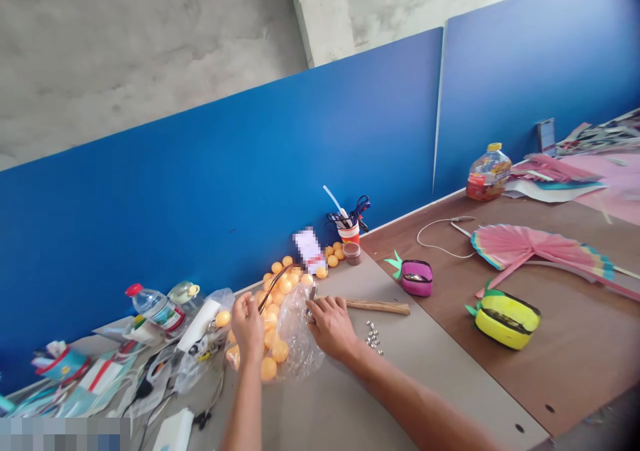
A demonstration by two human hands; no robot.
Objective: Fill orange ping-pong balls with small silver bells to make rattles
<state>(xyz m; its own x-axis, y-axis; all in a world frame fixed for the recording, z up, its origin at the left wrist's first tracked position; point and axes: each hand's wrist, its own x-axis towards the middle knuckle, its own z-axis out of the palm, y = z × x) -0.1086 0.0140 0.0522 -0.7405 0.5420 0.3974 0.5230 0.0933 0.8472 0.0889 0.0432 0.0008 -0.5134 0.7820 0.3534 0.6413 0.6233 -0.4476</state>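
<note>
A clear plastic bag point(296, 344) holding several orange balls point(273, 341) lies on the grey table point(380, 398). My left hand point(249, 328) is closed on the bag's left side, pinching a thin dark cord point(273, 288). My right hand point(330, 328) is closed on the bag's right edge, with a small metal piece point(311, 304) at its fingertips. More orange balls point(285, 274) lie loose behind the bag near the blue partition point(225, 184). A wooden stick point(380, 306) and several small silver beads point(373, 336) lie just right of my right hand.
Left: water bottles point(153, 304), papers and cables. Behind: a cup of pens and scissors point(349, 224), a small brown jar point(352, 253). Right, on the brown table point(560, 364): a pink pouch point(417, 278), a yellow pouch point(507, 319), a pink paper fan point(530, 248), a juice bottle point(489, 172).
</note>
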